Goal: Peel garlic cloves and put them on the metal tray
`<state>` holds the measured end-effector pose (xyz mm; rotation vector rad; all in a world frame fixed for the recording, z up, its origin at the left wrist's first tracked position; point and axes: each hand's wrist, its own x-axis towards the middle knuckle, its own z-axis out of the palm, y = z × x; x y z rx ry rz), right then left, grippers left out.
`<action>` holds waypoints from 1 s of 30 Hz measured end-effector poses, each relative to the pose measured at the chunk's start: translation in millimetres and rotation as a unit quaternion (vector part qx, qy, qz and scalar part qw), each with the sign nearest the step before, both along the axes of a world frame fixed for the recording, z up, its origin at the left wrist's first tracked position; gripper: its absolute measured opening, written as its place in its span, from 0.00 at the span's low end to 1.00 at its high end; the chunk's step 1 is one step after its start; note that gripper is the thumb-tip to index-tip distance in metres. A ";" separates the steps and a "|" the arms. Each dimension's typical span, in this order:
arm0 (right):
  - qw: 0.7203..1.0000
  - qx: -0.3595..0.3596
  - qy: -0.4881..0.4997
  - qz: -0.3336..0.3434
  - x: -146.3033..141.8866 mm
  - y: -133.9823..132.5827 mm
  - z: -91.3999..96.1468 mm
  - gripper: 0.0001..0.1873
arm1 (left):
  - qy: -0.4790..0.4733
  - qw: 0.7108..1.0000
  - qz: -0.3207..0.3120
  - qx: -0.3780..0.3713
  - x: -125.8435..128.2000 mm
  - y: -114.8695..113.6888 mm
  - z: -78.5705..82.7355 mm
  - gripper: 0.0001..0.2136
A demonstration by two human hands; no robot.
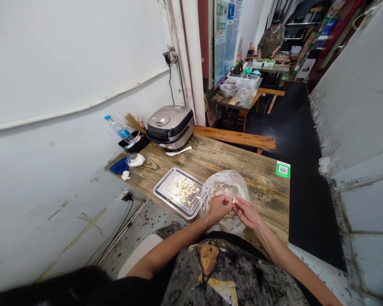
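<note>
A pale garlic clove [234, 200] is pinched upright between the thumb and fingers of my right hand [247, 213]. My left hand [221, 206] is closed in a pinch right beside the clove; what its fingertips hold, if anything, is too small to make out. Both hands are over a clear plastic bag [234, 177] that lies spread open and has garlic skins or cloves inside. Left of the bag, a shallow metal tray [164, 192] carries several peeled garlic cloves [185, 189], loosely scattered.
On the wooden table [264, 187] stand a rice cooker [170, 126], a white plastic knife [178, 151], a black holder [137, 143] with a water bottle [119, 129], a blue cloth [119, 166] and a QR card [283, 169]. A bench [236, 137] is behind; another person [272, 40] works farther back.
</note>
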<state>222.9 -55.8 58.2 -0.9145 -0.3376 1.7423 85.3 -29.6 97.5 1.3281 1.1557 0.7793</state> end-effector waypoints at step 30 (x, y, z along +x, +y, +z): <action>0.993 -0.007 -0.121 -0.016 1.3 -2.5 31.0 0.14 | 0.094 0.988 0.010 0.125 -5.0 2.3 -7.3 0.06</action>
